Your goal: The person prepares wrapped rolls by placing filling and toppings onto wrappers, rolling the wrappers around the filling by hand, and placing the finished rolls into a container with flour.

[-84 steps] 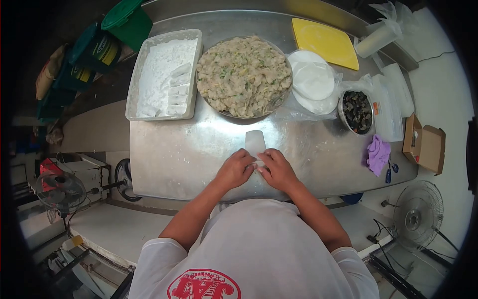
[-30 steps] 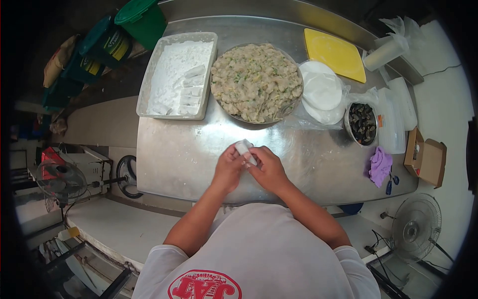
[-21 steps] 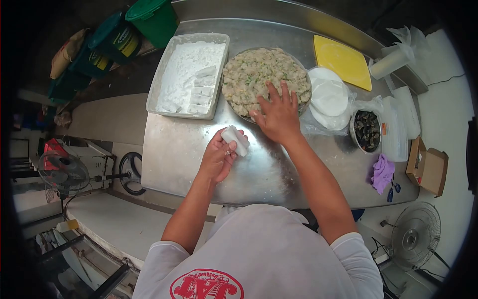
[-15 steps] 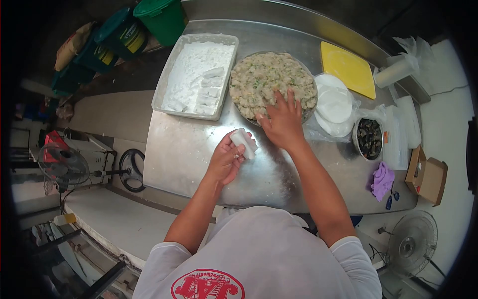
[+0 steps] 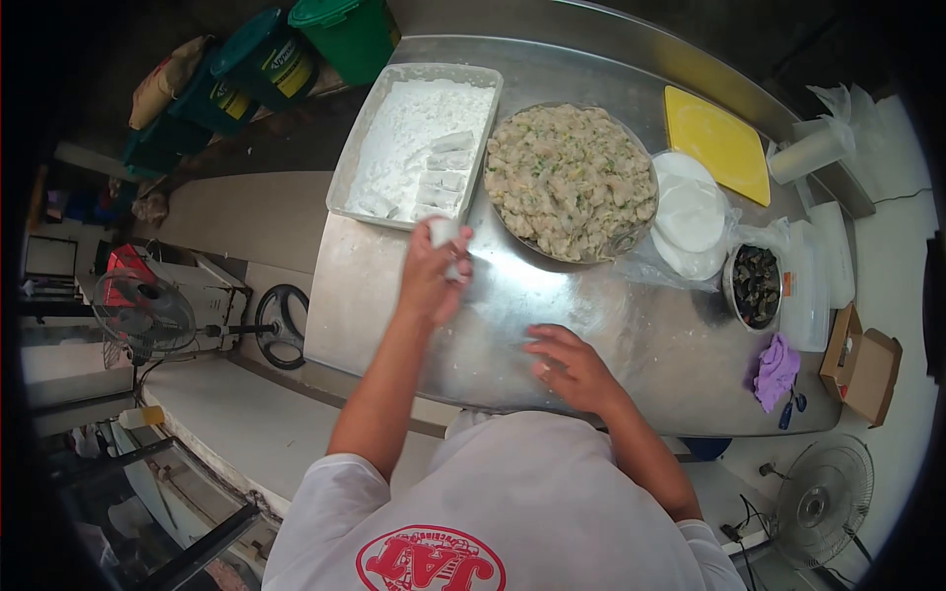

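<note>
Both hands are changing place from half a second ago: the left hand (image 5: 432,278) is carrying a white roll (image 5: 443,232) up to the tray (image 5: 481,148), and the right hand (image 5: 576,374) is coming back from the bowl (image 5: 629,242). Across the middle of the frame the table (image 5: 650,345) is stretching. Upper left of centre, the tray is holding powder (image 5: 414,123), with other rolls (image 5: 445,182) lying along its right side. Just beside it, the bowl is bearing a heaped mixture (image 5: 567,177) flecked with green. At upper right a yellow board (image 5: 719,148) is lying near white discs (image 5: 690,207); at far right a box (image 5: 875,379) is standing open. Low in the centre, the right hand is hovering with fingers spread and slightly bent. Toward the right edge a small bowl is holding dark pieces (image 5: 757,286), above a purple cloth (image 5: 777,372). Smallest, the roll is blurring in the left hand's closed fingers at the tray's near edge; whether it is touching, I cannot tell.
</note>
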{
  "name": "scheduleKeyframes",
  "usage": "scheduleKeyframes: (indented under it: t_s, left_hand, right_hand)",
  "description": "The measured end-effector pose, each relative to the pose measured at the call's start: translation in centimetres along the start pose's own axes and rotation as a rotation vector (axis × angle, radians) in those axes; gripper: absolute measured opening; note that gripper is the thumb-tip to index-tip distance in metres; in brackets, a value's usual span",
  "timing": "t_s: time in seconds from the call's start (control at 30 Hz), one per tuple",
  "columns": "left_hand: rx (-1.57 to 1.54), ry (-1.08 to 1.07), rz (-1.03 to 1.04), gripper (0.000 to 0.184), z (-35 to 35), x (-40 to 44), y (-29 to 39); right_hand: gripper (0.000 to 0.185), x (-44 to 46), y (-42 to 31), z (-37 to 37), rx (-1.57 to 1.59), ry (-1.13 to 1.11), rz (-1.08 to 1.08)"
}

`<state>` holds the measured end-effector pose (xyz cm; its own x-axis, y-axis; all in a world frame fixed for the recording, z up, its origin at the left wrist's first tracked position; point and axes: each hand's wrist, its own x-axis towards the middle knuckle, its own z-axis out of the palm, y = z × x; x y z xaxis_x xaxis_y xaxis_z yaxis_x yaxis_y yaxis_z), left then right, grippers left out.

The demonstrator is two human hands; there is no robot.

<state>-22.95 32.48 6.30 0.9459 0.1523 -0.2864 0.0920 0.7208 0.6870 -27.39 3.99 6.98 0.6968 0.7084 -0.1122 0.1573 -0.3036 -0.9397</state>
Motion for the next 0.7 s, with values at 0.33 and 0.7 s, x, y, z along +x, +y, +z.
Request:
scheduleKeyframes:
  t_s: [0.33, 0.7]
  left_hand:
    - [1.92, -0.407, 0.273, 0.044, -1.9, 10.6, 16.6]
    - [2.022, -0.279, -0.004, 0.065, -9.4, 15.0, 14.7]
  right_hand:
    - [0.025, -4.9, 1.7, -3.9, -0.141, 0.339, 0.115]
    - [0.021, -9.7, 4.4, -4.1, -0.174, 0.664, 0.17]
